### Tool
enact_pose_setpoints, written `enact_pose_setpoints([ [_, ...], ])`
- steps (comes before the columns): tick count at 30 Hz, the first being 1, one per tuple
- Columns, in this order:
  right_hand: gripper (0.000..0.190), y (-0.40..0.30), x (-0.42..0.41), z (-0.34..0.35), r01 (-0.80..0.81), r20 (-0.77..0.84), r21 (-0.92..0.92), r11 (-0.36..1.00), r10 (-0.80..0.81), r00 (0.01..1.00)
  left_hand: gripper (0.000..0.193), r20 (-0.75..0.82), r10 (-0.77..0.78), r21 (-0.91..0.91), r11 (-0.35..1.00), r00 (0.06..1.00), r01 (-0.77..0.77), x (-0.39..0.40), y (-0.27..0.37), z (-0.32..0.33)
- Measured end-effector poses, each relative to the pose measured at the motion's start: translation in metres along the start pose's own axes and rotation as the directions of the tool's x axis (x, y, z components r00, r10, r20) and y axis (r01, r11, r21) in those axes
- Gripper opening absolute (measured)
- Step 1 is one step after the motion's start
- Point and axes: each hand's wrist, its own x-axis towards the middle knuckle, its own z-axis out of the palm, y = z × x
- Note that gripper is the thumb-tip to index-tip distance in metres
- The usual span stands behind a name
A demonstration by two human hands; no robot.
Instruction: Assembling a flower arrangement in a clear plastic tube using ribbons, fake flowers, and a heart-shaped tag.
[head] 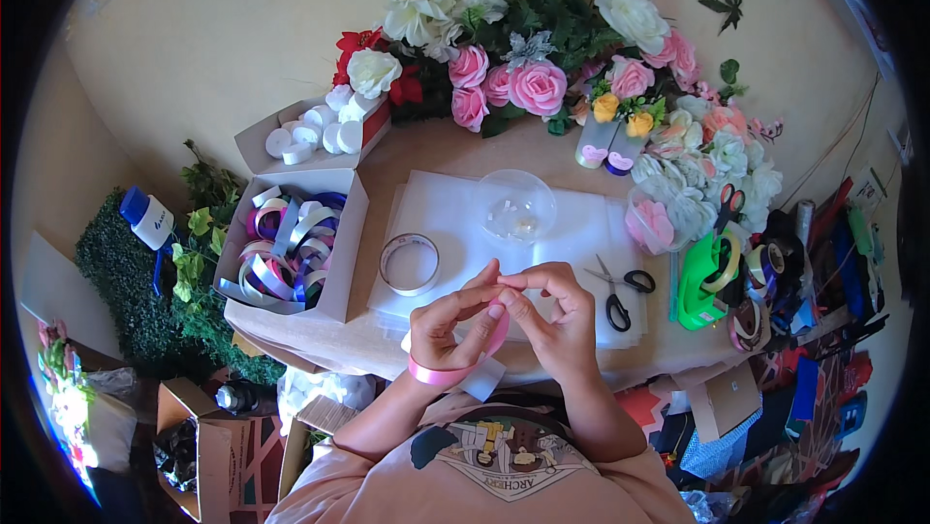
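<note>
A pink satin ribbon (442,376) loops across my left wrist and runs up to my fingertips. My left hand (459,320) pinches it between thumb and fingers. Against those fingertips, my right hand (552,306) also grips the ribbon end with thumb and index finger. Both hands hover over the front of a stack of translucent sheets (450,211). Beyond them on the sheets stands a clear plastic bowl (517,208) with small bits inside. A roll of tape (409,265) lies left of my hands, and black-handled scissors (617,291) rest to the right with blades apart.
At left, a white box (356,241) holds many ribbon pieces; its lid carries white round pieces (305,135). A green tape dispenser (701,284) and ribbon rolls (763,270) sit at right. Artificial flowers (538,88) line the back. Cardboard boxes (218,451) stand below the table's left side.
</note>
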Motion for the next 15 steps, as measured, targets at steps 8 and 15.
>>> enact_pose_setpoints([
  [8, 0.003, -0.006, 0.003, -0.007, 0.022, -0.058, 0.016, 1.000, -0.021, 0.998, 0.036, 0.063, -0.171, -0.099, 0.979, 0.983, 0.177, -0.006, 0.008, 0.001],
  [15, 0.006, -0.001, 0.001, -0.006, -0.125, -0.003, -0.081, 0.989, 0.125, 0.992, 0.039, -0.076, -0.152, -0.251, 0.959, 0.985, 0.129, -0.001, 0.004, 0.006],
])
